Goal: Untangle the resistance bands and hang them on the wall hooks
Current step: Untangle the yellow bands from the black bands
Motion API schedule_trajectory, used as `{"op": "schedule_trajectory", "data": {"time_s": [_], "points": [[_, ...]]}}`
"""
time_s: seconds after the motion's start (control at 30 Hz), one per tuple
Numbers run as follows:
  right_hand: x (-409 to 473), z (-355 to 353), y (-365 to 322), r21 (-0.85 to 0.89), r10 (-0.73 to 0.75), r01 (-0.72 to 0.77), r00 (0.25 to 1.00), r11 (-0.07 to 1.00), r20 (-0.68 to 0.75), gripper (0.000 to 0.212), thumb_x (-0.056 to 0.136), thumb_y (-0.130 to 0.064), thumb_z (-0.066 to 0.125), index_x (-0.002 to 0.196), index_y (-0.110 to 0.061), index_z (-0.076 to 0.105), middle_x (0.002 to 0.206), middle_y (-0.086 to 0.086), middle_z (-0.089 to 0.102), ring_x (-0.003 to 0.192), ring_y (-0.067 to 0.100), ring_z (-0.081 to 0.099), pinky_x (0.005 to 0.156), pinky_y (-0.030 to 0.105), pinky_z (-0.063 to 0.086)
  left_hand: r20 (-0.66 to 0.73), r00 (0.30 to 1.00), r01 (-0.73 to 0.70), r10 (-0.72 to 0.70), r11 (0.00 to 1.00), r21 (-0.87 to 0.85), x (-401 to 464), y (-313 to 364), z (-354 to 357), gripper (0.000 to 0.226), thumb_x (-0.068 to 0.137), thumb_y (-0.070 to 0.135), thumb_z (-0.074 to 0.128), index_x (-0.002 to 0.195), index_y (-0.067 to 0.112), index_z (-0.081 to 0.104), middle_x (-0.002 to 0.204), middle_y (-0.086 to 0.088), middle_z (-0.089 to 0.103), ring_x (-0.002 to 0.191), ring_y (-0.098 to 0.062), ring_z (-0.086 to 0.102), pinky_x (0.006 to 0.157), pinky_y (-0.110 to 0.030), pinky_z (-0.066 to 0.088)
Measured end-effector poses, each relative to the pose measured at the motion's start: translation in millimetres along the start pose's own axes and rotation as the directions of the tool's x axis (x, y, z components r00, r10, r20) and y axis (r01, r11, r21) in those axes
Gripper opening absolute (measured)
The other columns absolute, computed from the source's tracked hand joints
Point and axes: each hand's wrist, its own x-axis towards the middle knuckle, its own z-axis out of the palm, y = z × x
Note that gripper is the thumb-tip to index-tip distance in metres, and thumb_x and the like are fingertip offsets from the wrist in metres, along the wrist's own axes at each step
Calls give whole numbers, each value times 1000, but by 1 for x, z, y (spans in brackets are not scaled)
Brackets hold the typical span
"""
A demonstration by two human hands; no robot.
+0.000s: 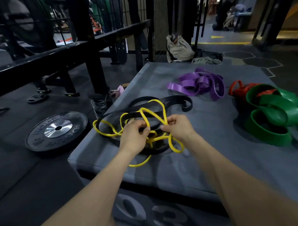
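Note:
A thin yellow band (110, 134) lies tangled with a wide black band (176, 99) on a grey padded box (213, 161). My left hand (134, 138) pinches yellow strands near the knot. Just to its right, my right hand (177, 126) pinches another yellow strand. A purple band (196, 83) lies coiled farther back on the box. At the right side sits a wide green band (275, 115), with a red band (242, 89) partly under it. No wall hooks are visible.
A black weight plate (57, 130) lies on the floor left of the box. A black steel rack (83, 46) stands behind it. A beige bag (178, 48) and clothes sit past the box's far edge. A person crouches far back at the right.

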Motion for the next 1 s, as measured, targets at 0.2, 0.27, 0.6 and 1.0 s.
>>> {"op": "schedule_trajectory", "data": {"time_s": [0.2,0.27,0.6,1.0], "points": [[-1,-21,-1,199,-122,141,987,970,-108,20,84,-7,65,69,-15,55,70,3,60,71,14,56,75,27,47,-15,999,29,-29,999,-18,6,9,10,13,87,25,60,88,13,63,95,-6,59,95,-26,57,83,-32,45],[-2,-28,-2,296,-133,174,979,939,-154,19,87,-7,62,71,-15,55,72,3,63,70,13,59,72,22,48,-74,990,115,-119,992,-48,12,9,9,16,89,29,57,79,17,53,87,-7,57,89,-30,57,74,-32,41],[3,-62,21,-12,-3,-1,934,1000,-356,33,93,-29,52,70,-10,64,70,9,68,68,21,66,73,34,49,-13,988,150,-157,962,-227,9,17,4,8,86,24,63,85,18,59,80,0,60,81,-22,56,76,-31,44],[-15,-63,13,88,22,2,962,996,-273,33,93,-25,55,68,-3,56,54,4,52,51,19,57,65,30,52,208,978,-3,-24,992,129,0,22,9,20,90,33,56,78,17,54,74,0,51,81,-25,51,70,-31,38]]}}
